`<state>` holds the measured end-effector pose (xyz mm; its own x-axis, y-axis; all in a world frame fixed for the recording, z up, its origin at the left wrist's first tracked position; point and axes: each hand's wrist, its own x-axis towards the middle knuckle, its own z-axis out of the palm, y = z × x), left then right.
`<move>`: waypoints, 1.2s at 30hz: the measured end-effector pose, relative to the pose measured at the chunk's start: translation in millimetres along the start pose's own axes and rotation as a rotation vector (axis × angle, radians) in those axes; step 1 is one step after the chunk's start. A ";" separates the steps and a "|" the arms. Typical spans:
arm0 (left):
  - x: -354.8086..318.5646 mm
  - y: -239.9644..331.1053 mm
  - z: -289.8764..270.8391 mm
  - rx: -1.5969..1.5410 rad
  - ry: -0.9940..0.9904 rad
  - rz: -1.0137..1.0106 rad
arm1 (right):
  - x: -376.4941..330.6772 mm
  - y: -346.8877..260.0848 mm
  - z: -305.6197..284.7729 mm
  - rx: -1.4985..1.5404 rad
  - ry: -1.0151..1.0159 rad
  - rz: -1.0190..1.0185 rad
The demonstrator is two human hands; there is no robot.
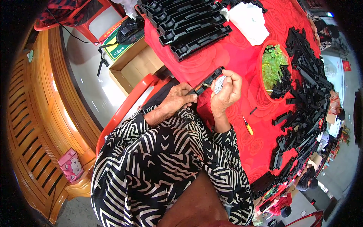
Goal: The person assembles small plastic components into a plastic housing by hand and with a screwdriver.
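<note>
My left hand [177,99] is closed on one end of a long black plastic part [218,72] near the table's front edge. My right hand [228,94] grips a hand tool with a white-and-grey wrapped handle [219,84]. Its thin metal shaft points at the black part, between the two hands; whether the tip touches is hard to make out. Right of that hand, a small screwdriver with a yellow handle [248,129] lies on the red tablecloth. A short black strip [253,111] rests close by.
Assembled long black parts [189,26] lie in rows at the far left, beside a white sheet [249,23]. A red-rimmed bowl [261,72] holds green translucent and black pieces. Loose black strips [302,94] cover the right side. An open cardboard box [132,66] stands left, near a wooden bench [41,113].
</note>
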<state>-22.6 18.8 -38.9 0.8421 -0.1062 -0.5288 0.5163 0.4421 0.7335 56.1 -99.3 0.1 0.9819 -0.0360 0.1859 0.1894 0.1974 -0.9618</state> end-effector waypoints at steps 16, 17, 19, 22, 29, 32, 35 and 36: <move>3.2 0.6 -0.5 -0.017 -0.032 0.009 | 13.4 18.8 2.2 -0.137 0.014 -0.091; 0.6 2.1 0.5 -0.029 0.006 -0.006 | 15.6 13.4 4.7 0.023 0.033 0.018; 0.6 0.5 1.2 -0.028 0.014 0.008 | 17.1 9.2 6.8 0.222 0.069 0.118; 1.4 -0.6 2.3 -0.031 0.013 0.022 | 10.6 -1.6 8.4 0.186 0.050 0.026; 0.2 0.2 2.3 -0.032 0.016 0.020 | -2.7 7.8 9.6 0.037 0.019 -0.001; 2.9 0.0 0.8 -0.016 0.009 0.015 | -1.8 19.3 4.8 -0.081 0.004 -0.063; 2.6 -0.2 0.1 -0.008 0.002 0.008 | -1.4 23.2 3.2 -0.157 -0.020 -0.099; 2.9 0.1 0.3 -0.010 -0.001 0.005 | -1.2 23.2 3.0 -0.170 -0.028 -0.106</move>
<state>-20.1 18.3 -40.2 0.8447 -0.1046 -0.5249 0.5106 0.4516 0.7317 59.3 -91.7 -21.9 0.9565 -0.0205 0.2911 0.2916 0.0259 -0.9562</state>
